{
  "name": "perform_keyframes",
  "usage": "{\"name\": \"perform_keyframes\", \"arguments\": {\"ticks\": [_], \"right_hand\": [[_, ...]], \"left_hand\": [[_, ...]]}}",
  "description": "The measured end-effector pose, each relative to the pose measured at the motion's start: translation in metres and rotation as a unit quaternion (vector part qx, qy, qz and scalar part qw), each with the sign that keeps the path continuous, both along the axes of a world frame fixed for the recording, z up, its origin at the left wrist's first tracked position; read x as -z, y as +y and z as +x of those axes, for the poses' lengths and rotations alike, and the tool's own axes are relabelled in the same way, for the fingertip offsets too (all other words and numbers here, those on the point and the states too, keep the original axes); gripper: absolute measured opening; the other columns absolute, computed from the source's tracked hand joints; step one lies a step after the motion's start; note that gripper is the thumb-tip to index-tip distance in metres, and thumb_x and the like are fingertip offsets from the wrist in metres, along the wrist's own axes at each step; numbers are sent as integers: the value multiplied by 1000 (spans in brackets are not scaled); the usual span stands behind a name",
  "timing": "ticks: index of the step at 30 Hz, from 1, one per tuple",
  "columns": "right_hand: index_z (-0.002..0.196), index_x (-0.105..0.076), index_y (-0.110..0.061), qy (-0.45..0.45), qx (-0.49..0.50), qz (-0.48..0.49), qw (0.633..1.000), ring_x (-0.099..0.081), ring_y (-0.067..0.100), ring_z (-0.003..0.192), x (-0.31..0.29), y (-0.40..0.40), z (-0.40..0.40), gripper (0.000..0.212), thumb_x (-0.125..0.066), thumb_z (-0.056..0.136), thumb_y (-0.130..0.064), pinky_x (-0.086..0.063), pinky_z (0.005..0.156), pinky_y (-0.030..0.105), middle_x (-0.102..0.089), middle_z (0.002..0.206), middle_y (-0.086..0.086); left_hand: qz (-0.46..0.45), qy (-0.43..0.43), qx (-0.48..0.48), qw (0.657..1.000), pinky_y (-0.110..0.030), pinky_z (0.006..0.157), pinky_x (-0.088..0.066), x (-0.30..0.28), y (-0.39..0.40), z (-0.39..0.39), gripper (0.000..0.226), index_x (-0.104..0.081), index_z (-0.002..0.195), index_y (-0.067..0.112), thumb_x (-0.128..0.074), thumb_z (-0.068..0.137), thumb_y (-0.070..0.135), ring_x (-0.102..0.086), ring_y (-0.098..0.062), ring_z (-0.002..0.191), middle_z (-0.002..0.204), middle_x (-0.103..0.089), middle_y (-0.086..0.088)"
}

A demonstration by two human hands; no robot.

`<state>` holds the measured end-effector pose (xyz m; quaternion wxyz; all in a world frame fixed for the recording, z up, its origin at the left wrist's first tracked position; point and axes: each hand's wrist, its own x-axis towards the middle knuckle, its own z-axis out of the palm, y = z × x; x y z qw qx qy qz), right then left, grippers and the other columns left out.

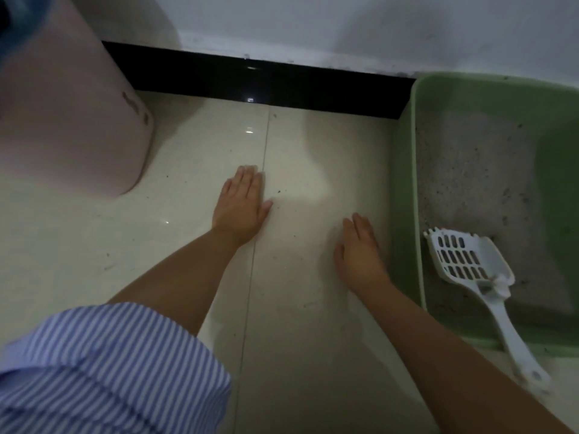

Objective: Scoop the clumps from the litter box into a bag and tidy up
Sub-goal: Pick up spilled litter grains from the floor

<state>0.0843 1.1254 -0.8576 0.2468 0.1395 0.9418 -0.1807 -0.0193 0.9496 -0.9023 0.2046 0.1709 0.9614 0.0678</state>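
- Both hands are down flat on the pale tiled floor (194, 277), palms pressed, fingers straight: the left hand (239, 206) out ahead near a tile seam, the right hand (360, 255) just beside the outer wall of the litter box (404, 195).
- Neither grip has hold of anything; both are fully spread against the tile.
- The green litter box sits on the right, against the black baseboard (266, 79), with grey litter (470, 183) across its bottom.
- The white slotted scoop (470, 261) lies in the near corner of the box, head on the litter, handle leaning out over the near rim. Nobody is touching it.
- A pink bin (69, 104) stands on the left, well apart from the box. No bag in view.
- A few dark specks dot the tile between the hands.
- My read: this looks like an opening or pause step, with scooping not under way.
- Next move, I'd say: the right hand lifts and takes the scoop's handle, and a bag has to be found before any clump comes out.
- Clumps themselves are too dim to pick out in the litter.
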Motion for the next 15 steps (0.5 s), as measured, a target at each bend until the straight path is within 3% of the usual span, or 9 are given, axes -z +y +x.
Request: {"name": "perform_keyframes", "arguments": {"ticks": [3,6,10,13,15], "right_hand": [[146,-14,-1,14,38,-11,999,-1,24,147,20,-8,-1,53,-30,97,-10,-1,119,26,-3,157,14],[147,-14,-3,22,50,-31,998,-1,23,147,29,-14,3,53,-30,96,-8,-1,119,24,-3,157,12],[146,-17,-4,41,44,-64,996,-2,20,147,26,-11,6,53,-33,96,-8,0,116,19,-6,157,10],[146,-20,-5,51,24,-66,996,-3,18,147,25,-3,6,52,-35,96,-11,3,108,10,-9,157,8],[145,-21,-5,56,11,-62,996,-5,18,147,23,-4,3,51,-32,96,-13,0,113,15,-11,157,8]], "left_hand": [[-6,8,39,999,-32,117,0,10,3,1,80,-11,149,8,-5,86,56,1,-22,146,158,-3,-10],[-21,-13,59,998,-31,117,4,16,7,13,66,-7,149,8,-20,97,46,4,-20,146,158,2,-9],[-44,-19,126,991,-31,116,9,20,6,23,87,4,149,7,12,76,54,10,-20,146,157,10,-9],[-62,-8,155,986,-29,115,11,20,3,24,73,7,149,8,2,90,52,12,-18,145,157,14,-9],[-54,-5,191,980,-24,112,15,17,2,27,70,8,149,10,0,92,50,13,-18,145,156,15,-7]]}}
